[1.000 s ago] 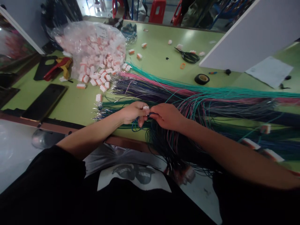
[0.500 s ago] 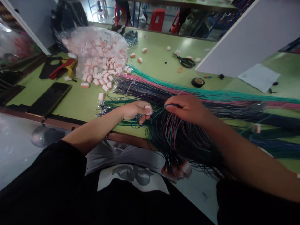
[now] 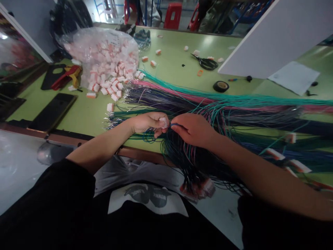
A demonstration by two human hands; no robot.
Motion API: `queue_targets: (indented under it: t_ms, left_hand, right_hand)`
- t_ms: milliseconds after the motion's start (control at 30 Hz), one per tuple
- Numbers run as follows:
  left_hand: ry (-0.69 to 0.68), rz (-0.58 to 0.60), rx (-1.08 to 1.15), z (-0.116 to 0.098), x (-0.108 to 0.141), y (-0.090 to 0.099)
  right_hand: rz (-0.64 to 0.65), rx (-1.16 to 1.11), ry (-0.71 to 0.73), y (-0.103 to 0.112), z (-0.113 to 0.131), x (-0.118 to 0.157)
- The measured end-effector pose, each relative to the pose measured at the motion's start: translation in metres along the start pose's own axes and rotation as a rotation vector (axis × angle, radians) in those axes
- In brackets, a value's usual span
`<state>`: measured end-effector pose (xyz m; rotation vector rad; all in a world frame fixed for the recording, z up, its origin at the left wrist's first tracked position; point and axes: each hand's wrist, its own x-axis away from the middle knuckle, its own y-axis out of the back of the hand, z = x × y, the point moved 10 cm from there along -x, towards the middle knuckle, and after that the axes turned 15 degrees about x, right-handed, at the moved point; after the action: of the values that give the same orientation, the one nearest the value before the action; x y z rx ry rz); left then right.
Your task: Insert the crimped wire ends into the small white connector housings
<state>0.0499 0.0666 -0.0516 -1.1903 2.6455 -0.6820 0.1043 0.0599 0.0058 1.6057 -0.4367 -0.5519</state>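
Note:
Pinched between the thumb and fingers of my left hand (image 3: 151, 123) is a small white connector housing (image 3: 163, 122). My right hand (image 3: 194, 128) is closed just to its right, its thumb and forefinger pressed on a thin blue wire (image 3: 178, 124) whose tip lies close to the housing. Whether the wire touches the housing I cannot tell. Beneath both hands runs a thick spread of dark, pink and green wires (image 3: 145, 92). A bunch of wired connectors (image 3: 197, 189) hangs over the table's front edge.
A clear plastic bag (image 3: 104, 52) spills white-and-orange connectors (image 3: 111, 86) at the back left. A phone (image 3: 53, 111) lies at left. Black scissors (image 3: 206, 63) and a roll of black tape (image 3: 221, 86) lie behind the wires. A pale partition (image 3: 262, 41) stands at right.
My right hand has moved left with the wire, close up to the connector housing. My left hand keeps its hold on the housing, which has turned slightly to show its slotted face.

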Motion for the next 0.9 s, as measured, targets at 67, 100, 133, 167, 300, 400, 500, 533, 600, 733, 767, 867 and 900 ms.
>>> queue_targets:
  t_ms: [67,100,133,167,300,400,500,533,600,733,767,867,900]
  left_hand:
    - [0.007,-0.013,-0.009,0.0,0.0,0.0]
    - [0.011,-0.017,-0.009,0.001,0.0,0.0]
    - [0.015,-0.018,-0.005,0.001,-0.001,-0.001]
    - [0.019,-0.017,-0.001,0.001,-0.001,-0.001]
    - [0.029,-0.004,0.011,0.002,-0.001,-0.003]
    - [0.03,0.006,0.017,0.003,-0.001,-0.003]
    - [0.031,0.007,0.026,0.003,-0.001,-0.003]
    - [0.031,0.005,0.028,0.003,-0.001,-0.003]
    - [0.035,0.002,0.032,0.003,-0.001,-0.003]
    - [0.034,-0.001,0.034,0.002,-0.001,-0.003]
    - [0.035,-0.002,0.032,0.002,-0.001,-0.003]
    - [0.044,-0.015,0.027,0.003,-0.001,-0.002]
    - [0.049,-0.016,0.026,0.004,-0.001,-0.002]
  right_hand:
    - [0.009,0.011,0.01,-0.001,0.002,0.0]
    - [0.013,0.017,0.015,-0.001,0.004,0.0]
    - [0.015,0.022,0.021,-0.001,0.005,0.0]
    - [0.017,0.026,0.027,-0.001,0.006,0.001]
    - [0.031,0.04,0.054,-0.001,0.009,0.002]
    - [0.036,0.072,0.085,0.0,0.011,0.002]
    - [0.016,0.113,0.11,0.003,0.014,0.003]
    - [0.008,0.127,0.112,0.004,0.015,0.004]
    - [0.001,0.153,0.11,0.005,0.016,0.004]
    - [0.014,0.168,0.093,0.004,0.015,0.005]
    - [0.02,0.164,0.091,0.003,0.015,0.005]
    - [0.022,0.134,0.104,0.003,0.015,0.004]
    - [0.021,0.118,0.116,0.003,0.016,0.003]
